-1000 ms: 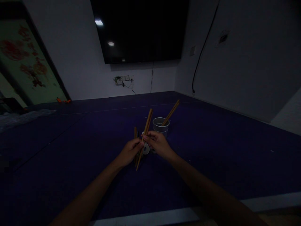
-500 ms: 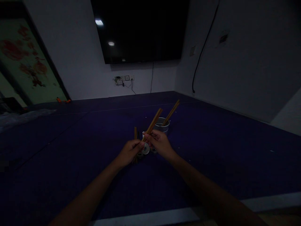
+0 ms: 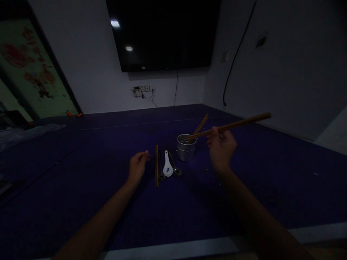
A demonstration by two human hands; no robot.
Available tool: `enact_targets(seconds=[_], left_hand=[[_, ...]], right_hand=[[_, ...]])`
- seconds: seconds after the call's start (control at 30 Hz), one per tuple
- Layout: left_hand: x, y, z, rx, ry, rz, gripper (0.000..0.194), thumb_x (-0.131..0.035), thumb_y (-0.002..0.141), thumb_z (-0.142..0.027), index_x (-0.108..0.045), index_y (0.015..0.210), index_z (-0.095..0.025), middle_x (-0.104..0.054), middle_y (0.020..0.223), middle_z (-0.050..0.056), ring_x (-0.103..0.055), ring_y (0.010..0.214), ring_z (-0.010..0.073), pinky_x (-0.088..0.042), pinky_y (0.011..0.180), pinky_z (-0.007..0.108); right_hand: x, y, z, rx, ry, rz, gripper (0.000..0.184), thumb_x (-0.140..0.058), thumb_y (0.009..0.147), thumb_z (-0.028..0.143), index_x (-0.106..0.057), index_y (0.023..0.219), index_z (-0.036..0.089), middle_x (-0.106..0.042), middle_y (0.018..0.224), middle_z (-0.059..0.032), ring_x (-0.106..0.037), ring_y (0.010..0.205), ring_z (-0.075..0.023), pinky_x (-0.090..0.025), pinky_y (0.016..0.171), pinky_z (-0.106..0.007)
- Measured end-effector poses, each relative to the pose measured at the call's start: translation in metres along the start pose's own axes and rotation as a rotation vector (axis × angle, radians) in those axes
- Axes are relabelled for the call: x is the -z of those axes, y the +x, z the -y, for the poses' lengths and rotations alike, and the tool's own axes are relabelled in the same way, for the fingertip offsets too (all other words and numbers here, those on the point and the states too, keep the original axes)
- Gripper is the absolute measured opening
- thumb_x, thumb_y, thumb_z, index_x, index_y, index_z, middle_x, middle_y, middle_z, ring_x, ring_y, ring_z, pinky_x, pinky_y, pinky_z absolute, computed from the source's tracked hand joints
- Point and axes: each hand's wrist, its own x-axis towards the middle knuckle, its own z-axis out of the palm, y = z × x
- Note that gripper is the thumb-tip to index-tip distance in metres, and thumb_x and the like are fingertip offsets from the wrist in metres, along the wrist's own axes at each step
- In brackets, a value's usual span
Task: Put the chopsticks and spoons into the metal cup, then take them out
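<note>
My right hand [image 3: 221, 148] is closed on a pair of wooden chopsticks [image 3: 238, 124], held nearly level with their tips over a small metal cup [image 3: 185, 148]. Another pair of chopsticks [image 3: 201, 124] leans inside that cup. My left hand [image 3: 137, 166] hovers low over the dark blue table [image 3: 81, 173], fingers loosely curled and holding nothing. Just right of it lie a further pair of chopsticks [image 3: 156, 169], a white ceramic spoon [image 3: 167, 169] and two dark metal spoons [image 3: 176, 169], side by side.
A large black screen [image 3: 162, 34] hangs on the far wall above a socket strip [image 3: 142, 90] with cables. A patterned panel [image 3: 29, 72] stands at the left. The table's pale front edge [image 3: 189, 245] runs along the bottom.
My right hand has carried the chopsticks away from my left hand, up and to the right, tilting them flat over the cup. My left hand let go and drew back left, uncovering the spoons.
</note>
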Motion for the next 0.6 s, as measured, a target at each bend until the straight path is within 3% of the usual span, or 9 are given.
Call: enact_targets(seconds=[0.33, 0.6], left_hand=[[-0.002, 0.0, 0.006, 0.034, -0.007, 0.022, 0.039, -0.049, 0.078, -0.05, -0.064, 0.063, -0.017, -0.061, 0.058, 0.001, -0.057, 0.061, 0.0165, -0.04, 0.064, 0.027], [-0.003, 0.0, 0.005, 0.043, -0.009, 0.045, 0.039, -0.049, 0.078, -0.051, -0.064, 0.064, -0.017, -0.06, 0.057, 0.001, -0.057, 0.061, 0.0166, -0.041, 0.064, 0.028]], right_hand=[[-0.003, -0.005, -0.011, 0.139, -0.338, 0.178, 0.033, -0.048, 0.085, 0.047, -0.06, 0.079, 0.018, -0.063, 0.067, -0.004, -0.059, 0.059, -0.0169, -0.044, 0.058, -0.03], [-0.005, -0.007, -0.019, 0.109, -0.389, 0.25, 0.036, -0.046, 0.086, 0.047, -0.063, 0.078, 0.016, -0.064, 0.067, -0.0063, -0.058, 0.059, -0.0181, -0.04, 0.056, -0.029]])
